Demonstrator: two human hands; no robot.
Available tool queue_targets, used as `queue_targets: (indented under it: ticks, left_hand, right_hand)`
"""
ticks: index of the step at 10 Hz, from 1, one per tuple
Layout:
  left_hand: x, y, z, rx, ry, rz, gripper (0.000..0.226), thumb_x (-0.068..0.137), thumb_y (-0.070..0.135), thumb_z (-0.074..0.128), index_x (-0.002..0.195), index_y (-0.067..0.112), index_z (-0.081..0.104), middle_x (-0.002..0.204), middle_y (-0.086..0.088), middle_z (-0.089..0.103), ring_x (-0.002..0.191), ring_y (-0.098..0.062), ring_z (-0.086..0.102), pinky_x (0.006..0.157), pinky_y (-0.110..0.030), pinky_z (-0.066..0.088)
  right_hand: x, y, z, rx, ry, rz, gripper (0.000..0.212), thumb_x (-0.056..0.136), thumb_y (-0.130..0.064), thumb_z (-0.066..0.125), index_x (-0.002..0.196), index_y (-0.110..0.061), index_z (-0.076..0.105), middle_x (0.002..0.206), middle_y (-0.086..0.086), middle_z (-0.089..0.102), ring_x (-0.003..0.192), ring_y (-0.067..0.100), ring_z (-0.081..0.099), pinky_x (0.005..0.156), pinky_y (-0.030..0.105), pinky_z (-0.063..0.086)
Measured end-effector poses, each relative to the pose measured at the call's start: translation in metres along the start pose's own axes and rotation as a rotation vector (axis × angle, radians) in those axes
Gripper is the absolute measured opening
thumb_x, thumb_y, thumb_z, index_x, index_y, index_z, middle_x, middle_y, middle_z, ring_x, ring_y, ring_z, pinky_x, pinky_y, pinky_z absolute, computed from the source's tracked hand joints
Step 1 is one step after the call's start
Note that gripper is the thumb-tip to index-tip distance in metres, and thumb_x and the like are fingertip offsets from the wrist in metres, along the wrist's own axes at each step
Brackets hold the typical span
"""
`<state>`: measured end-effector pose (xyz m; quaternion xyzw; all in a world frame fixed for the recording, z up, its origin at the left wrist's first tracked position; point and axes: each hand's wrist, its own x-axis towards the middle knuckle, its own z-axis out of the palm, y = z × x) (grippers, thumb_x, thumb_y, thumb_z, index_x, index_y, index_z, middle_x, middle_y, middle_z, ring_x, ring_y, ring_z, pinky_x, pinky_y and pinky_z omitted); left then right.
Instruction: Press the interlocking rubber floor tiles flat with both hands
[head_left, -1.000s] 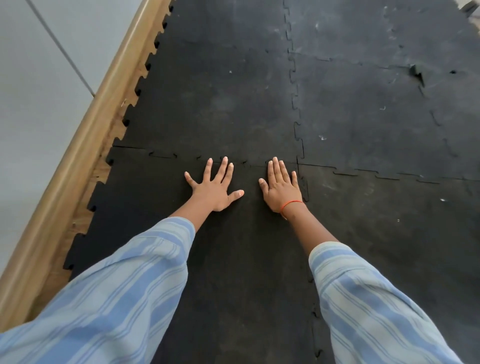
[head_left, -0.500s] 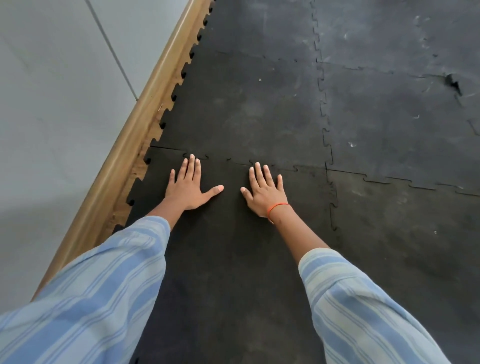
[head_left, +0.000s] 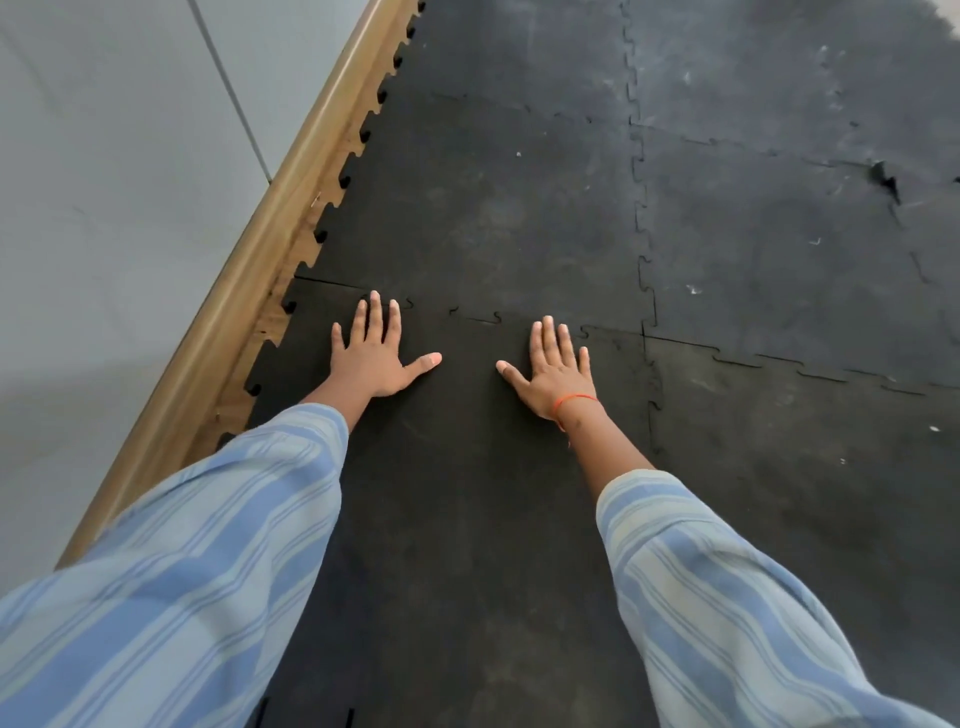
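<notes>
- Fingers (head_left: 375, 322) on the left hand (head_left: 370, 358) are stretched out flat and close together, thumb sticking out sideways, palm down on the near rubber tile (head_left: 441, 519). Not gripping anything.
- Same deal with the right hand (head_left: 553, 371): fingers extended, slightly fanned, thumb pointing toward the other hand, flat on that same tile. Thin orange wrist band (head_left: 574, 400) on it.
- Both sets of fingertips sit right by the tile's far edge, at the jigsaw seam (head_left: 475, 316) where it locks into the next tile (head_left: 483, 208). The left fingertips touch the seam line, the right ones are just short of it.
- Left hand is near the tile's far left corner; right hand is near the far right corner, just beside the seam with the neighbouring tile (head_left: 805, 493).
- Tiles are black and scuffed, covering the floor. Their toothed left edge runs along a wooden skirting board (head_left: 249, 270) under a grey wall (head_left: 104, 182).
- Striped blue sleeves (head_left: 197, 571) on both arms.
</notes>
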<state>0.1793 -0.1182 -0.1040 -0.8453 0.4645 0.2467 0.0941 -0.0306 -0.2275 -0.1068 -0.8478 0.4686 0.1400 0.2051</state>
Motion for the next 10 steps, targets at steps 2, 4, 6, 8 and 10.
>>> queue_targets:
  ticks: [2,4,6,8,10]
  left_hand:
    - [-0.02,0.05,0.025,0.056,0.071,0.203,0.076,0.089,0.072,0.009,0.149,0.036,-0.019,0.156,0.009,-0.03,0.143,-0.032,-0.026,0.106,-0.073,-0.006]
    - [-0.017,0.071,0.027,0.056,0.058,0.165,0.082,0.082,0.08,0.006,0.147,0.037,-0.022,0.153,0.01,-0.035,0.139,-0.039,-0.031,0.1,-0.077,-0.01]
    - [-0.02,0.08,0.005,0.058,-0.102,0.115,0.082,0.088,0.074,0.018,0.147,0.036,-0.023,0.152,0.009,-0.038,0.14,-0.04,-0.029,0.104,-0.076,0.0]
    - [-0.077,0.104,-0.038,0.138,-0.482,0.143,0.077,0.094,0.056,0.043,0.154,0.017,0.015,0.162,-0.006,0.004,0.144,-0.037,0.02,0.112,-0.059,0.025]
    - [-0.183,0.129,-0.108,0.065,-0.343,0.223,0.05,0.097,0.045,0.044,0.135,0.013,0.049,0.135,-0.01,0.052,0.121,-0.031,0.052,0.093,-0.041,0.042]
  right_hand:
    - [-0.021,0.072,-0.001,0.053,0.125,0.235,0.093,0.085,-0.075,0.018,0.15,-0.018,-0.013,0.16,-0.002,-0.019,0.147,0.015,-0.019,0.121,0.043,-0.007]
    - [-0.017,0.081,0.004,0.035,0.157,0.218,0.091,0.085,-0.075,0.017,0.15,-0.018,-0.012,0.16,-0.001,-0.018,0.147,0.016,-0.018,0.12,0.041,-0.009]
    - [-0.022,0.081,0.0,0.066,0.11,0.23,0.092,0.086,-0.074,0.02,0.15,-0.015,-0.013,0.159,0.003,-0.021,0.147,0.019,-0.02,0.12,0.041,-0.008]
    - [-0.088,0.058,-0.012,0.195,-0.188,0.374,0.085,0.094,-0.059,0.029,0.15,-0.01,-0.012,0.158,0.015,-0.021,0.146,0.03,-0.018,0.119,0.043,-0.002]
    - [-0.153,0.001,-0.118,0.174,-0.185,0.293,0.062,0.095,-0.048,0.039,0.141,-0.008,0.032,0.143,0.019,0.044,0.129,0.037,0.044,0.1,0.044,0.04]
